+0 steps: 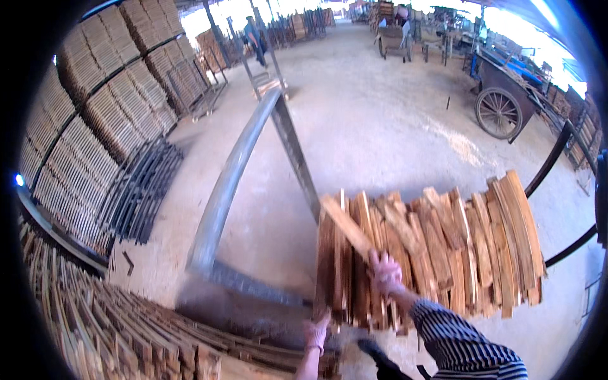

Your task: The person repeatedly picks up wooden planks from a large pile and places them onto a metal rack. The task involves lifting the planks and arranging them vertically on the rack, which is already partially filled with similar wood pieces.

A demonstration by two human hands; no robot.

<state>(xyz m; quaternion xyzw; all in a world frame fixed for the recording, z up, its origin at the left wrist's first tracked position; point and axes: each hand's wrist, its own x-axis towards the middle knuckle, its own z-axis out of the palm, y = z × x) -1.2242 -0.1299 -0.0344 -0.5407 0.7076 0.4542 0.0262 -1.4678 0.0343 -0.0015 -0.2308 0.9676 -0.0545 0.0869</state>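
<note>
My right hand, in a striped sleeve, is closed on the near end of a light wooden slat. That slat lies slanted across the left part of a stack of wooden slats. My left hand is lower and further left, closed at the near end of a darker brown slat on the stack's left edge. Its fingertips are partly hidden. The stacked slats lie side by side, uneven in length, some crossing others.
A grey metal frame rises left of the stack. Loose wood strips fill the lower left. Dark bars lie beside tall wood stacks. A wheeled cart stands far right. Another person is in the distance.
</note>
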